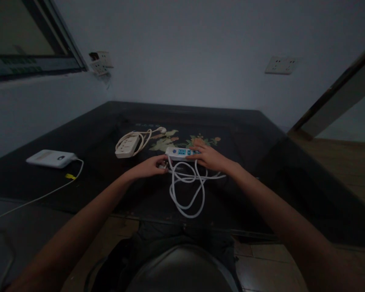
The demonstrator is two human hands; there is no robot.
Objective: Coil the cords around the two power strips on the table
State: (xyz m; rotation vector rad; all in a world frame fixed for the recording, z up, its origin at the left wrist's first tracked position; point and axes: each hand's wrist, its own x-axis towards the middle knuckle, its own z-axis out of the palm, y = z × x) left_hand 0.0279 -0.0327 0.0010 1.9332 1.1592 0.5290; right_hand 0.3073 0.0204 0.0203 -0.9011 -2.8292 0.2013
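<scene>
Two arms (pixel 88 211) reached over one table (pixel 258 142). On it lay one coiled strip (pixel 127 146), left, and one blue-socketed strip (pixel 181 153), mid-table, touched by the right hand (pixel 211 158), whose grip I couldn't tell; the left hand (pixel 153 165) pinched one plug (pixel 164 166).

Sole view, head-worn: set above and close behind the near edge of the worktop (pixel 231 211), facing forward and down. Field takes in both far corners and the wall (pixel 185 61) beyond the far edge.
</scene>
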